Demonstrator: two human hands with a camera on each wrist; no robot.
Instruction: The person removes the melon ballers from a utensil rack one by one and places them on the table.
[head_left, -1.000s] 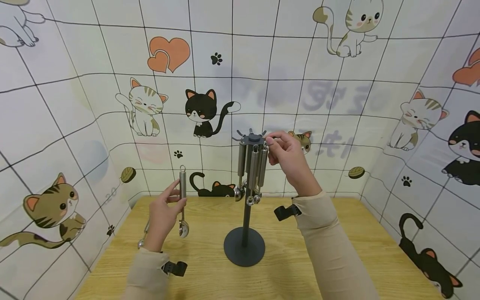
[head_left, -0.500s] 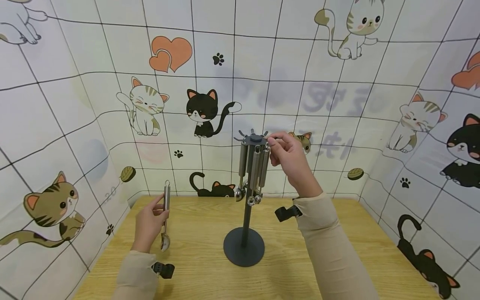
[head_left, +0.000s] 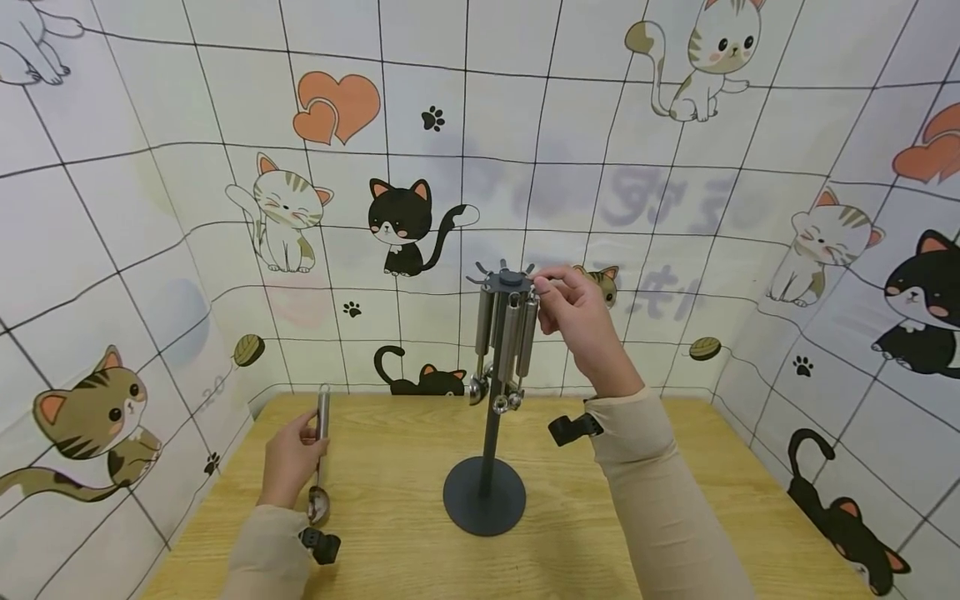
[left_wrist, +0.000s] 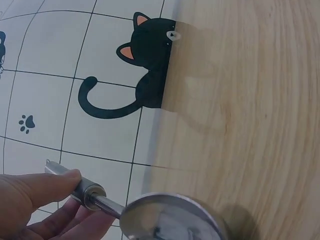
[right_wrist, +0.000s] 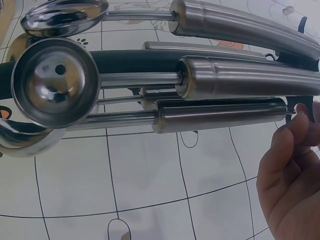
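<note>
My left hand [head_left: 288, 462] pinches a steel melon baller [head_left: 322, 421] by its handle, held upright with the bowl down, left of the rack. In the left wrist view its round bowl [left_wrist: 170, 217] shows large past the fingertips. A dark grey rack [head_left: 491, 437] with hooks at its top stands mid-table, several melon ballers [head_left: 512, 333] hanging from it bowls down. At the rack's right side my right hand [head_left: 573, 308] pinches the end loop of one hanging melon baller [right_wrist: 220, 115] between thumb and finger. One bowl [right_wrist: 55, 82] beside it has a small hole.
The rack's round base [head_left: 483, 496] rests on a wooden table [head_left: 600, 492]. Bare hooks [head_left: 480, 268] stick out at the top's back left. A white cloth [head_left: 480, 125] with cat drawings walls the table in at the back and sides.
My left hand has moved left and down with its melon baller, away from the rack. The right hand stays at the rack's top, and the rack stays in place.
</note>
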